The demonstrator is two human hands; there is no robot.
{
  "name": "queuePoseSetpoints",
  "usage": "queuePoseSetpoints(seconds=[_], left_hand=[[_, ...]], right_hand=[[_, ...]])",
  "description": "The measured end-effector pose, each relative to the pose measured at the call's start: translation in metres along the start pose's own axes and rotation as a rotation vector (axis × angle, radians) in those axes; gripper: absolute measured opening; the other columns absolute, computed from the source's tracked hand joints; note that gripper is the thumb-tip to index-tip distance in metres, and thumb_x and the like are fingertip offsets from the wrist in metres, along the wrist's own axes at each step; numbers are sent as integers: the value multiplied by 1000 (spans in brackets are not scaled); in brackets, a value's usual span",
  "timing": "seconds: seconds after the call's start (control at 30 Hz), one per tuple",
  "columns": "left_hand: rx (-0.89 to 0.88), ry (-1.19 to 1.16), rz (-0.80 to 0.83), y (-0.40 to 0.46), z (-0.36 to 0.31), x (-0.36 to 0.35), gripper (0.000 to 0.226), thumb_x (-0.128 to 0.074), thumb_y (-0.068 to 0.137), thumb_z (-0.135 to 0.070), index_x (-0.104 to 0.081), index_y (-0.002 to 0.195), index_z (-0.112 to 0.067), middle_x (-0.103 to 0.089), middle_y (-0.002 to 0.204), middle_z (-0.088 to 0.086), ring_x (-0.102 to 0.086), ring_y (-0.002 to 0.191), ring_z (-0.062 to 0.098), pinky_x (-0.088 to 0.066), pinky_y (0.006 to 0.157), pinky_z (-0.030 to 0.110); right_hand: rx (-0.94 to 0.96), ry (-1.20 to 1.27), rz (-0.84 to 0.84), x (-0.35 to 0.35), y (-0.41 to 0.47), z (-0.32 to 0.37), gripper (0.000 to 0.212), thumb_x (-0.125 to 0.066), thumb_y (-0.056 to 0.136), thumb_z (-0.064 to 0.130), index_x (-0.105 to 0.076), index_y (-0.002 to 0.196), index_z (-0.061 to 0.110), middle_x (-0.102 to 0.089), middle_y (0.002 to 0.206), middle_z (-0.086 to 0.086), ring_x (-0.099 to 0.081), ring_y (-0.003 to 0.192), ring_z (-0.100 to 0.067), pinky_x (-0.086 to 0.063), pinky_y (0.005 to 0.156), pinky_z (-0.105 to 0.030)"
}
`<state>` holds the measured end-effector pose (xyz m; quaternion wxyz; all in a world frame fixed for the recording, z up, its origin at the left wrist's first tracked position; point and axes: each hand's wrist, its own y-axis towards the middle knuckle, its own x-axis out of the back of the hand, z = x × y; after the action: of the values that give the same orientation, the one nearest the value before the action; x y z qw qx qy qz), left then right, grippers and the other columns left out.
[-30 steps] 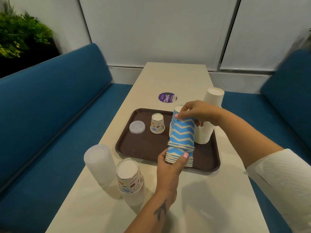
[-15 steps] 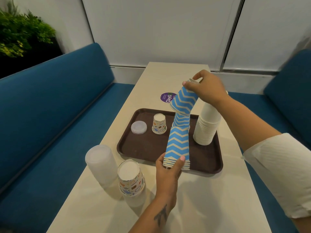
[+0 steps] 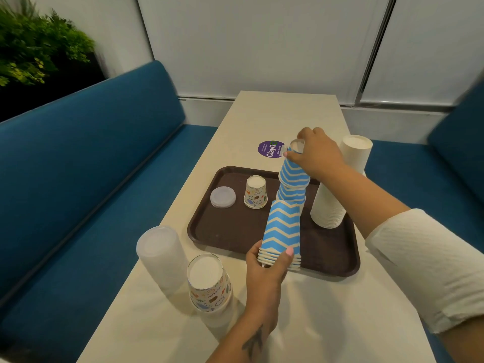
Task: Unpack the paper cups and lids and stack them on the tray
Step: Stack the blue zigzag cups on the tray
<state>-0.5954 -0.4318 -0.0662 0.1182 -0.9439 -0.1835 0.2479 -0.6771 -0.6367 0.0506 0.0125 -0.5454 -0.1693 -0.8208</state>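
Booth table, brown tray mid-surface. Your right hand has come back down from its high point half a second ago and now holds a few blue chevron cups by the top, low over the second chevron stack on the tray. Your left hand still pinches the rims of the source chevron stack at the tray's near edge. So the transfer runs batch by batch; the source looks shorter. Wrapped printed cups and the lid sleeve are not yet unpacked, off-tray.
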Motion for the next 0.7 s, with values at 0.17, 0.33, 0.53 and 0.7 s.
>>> queuePoseSetpoints(seconds=[0.17,0.33,0.53,0.7], left_hand=[[7,5,-20,2,0,3,73,-90,57,-27,-50,117,-19,-69,104,2,-69,91,15,-54,74,23],[29,19,-17,2,-2,4,47,-75,77,-14,-49,117,-20,-67,104,-1,-69,86,10,-56,74,24],[33,37,-9,2,-9,-4,61,-76,77,-20,-44,129,-23,-65,110,-1,-68,92,14,-56,84,39],[18,11,29,0,-14,-13,81,-79,70,-23,-35,138,-28,-64,111,-1,-68,97,19,-57,79,34]], right_hand=[[-25,-44,132,-23,-5,-8,59,-63,87,47,-45,130,11,-50,123,-12,-54,108,-31,-43,85,-37],[-36,-94,212,-31,-10,-12,69,-65,83,50,-40,137,14,-47,128,-12,-53,112,-31,-45,88,-38],[71,34,14,-1,-18,1,59,-56,86,59,-49,130,20,-50,125,-5,-54,107,-22,-47,81,-34],[35,71,552,31,-43,17,57,-51,84,66,-59,116,20,-60,116,-4,-59,100,-21,-53,79,-33]])
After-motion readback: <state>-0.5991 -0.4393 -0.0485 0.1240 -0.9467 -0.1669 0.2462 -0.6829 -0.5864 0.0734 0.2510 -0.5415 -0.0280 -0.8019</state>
